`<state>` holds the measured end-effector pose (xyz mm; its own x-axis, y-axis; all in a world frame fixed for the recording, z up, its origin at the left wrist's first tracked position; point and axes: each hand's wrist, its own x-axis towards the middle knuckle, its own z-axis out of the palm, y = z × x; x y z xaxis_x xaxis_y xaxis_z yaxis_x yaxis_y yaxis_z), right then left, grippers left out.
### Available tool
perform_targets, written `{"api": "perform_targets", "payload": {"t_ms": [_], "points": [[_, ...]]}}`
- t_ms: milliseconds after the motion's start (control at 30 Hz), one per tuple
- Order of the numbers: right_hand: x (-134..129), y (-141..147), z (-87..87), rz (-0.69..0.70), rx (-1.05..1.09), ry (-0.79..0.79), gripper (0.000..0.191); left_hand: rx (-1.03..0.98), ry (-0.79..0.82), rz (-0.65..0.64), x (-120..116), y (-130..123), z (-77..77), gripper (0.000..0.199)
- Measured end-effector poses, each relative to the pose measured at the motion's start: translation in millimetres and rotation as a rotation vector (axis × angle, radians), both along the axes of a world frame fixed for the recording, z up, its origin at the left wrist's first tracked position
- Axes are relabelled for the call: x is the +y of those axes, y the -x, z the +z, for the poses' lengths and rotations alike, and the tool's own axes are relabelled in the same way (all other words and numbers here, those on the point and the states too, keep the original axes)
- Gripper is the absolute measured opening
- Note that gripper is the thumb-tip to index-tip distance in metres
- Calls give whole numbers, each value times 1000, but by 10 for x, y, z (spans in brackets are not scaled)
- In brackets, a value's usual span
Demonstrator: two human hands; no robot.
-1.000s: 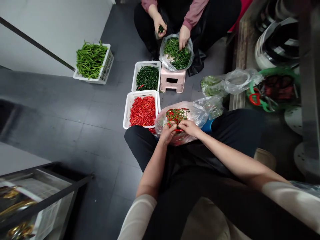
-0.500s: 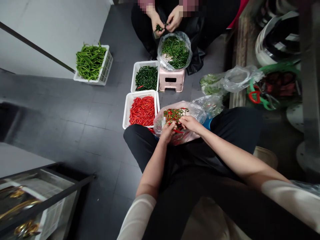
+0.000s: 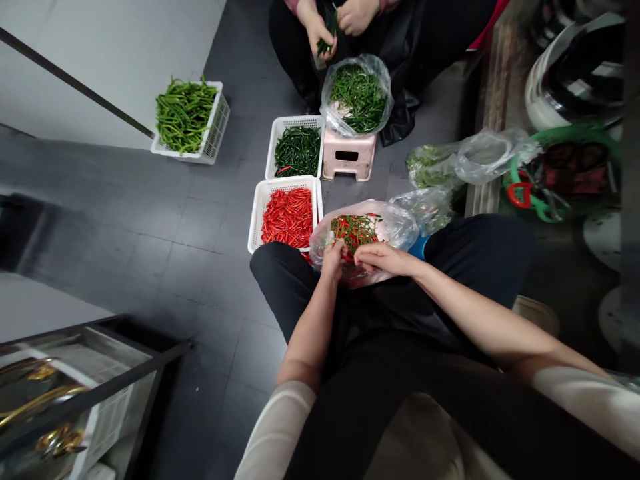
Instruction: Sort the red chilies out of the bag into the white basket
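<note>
A clear plastic bag (image 3: 395, 223) of red chillies with green stems (image 3: 354, 230) lies open between my knees. My left hand (image 3: 334, 259) is closed at the bag's near left side, and what it holds is too small to make out. Just right of it, my right hand (image 3: 381, 257) is curled with fingers pinched over the near edge of the bag; anything in them is hidden. A white basket of red chillies (image 3: 287, 217) stands left of the bag, and a white basket of dark green chillies (image 3: 297, 152) is right behind it.
Opposite, a person's hands (image 3: 323, 35) hold green chillies above a bag of green chillies (image 3: 359, 97) on a pink stool (image 3: 349, 157). A basket of long green peppers (image 3: 186, 117) stands far left. Plastic bags (image 3: 433, 167) and a green basket (image 3: 545, 137) are on the right.
My right hand has moved slightly down and away from the chilli pile, and my left hand a little down and left. The other person's hands have shifted, and the view has tilted slightly.
</note>
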<state>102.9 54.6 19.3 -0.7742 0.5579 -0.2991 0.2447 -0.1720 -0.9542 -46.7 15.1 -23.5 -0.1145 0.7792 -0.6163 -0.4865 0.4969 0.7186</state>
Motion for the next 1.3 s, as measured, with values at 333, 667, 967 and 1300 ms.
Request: {"api": "perform_targets", "payload": {"t_ms": [333,667,967,1300], "points": [[40,65,-214,-235,-177,218,34,-355,-76,56,29,3,125,18],[71,38,-218,-220,-336,-374,18,-25,-45,-199,-18,-13,20,33],[99,-107,-174,-426,22,298,31,-354,78,-36,38,28,88,37],[80,310,-108,-118,-545,-756,20,-318,14,-104,76,-49,91,47]]}}
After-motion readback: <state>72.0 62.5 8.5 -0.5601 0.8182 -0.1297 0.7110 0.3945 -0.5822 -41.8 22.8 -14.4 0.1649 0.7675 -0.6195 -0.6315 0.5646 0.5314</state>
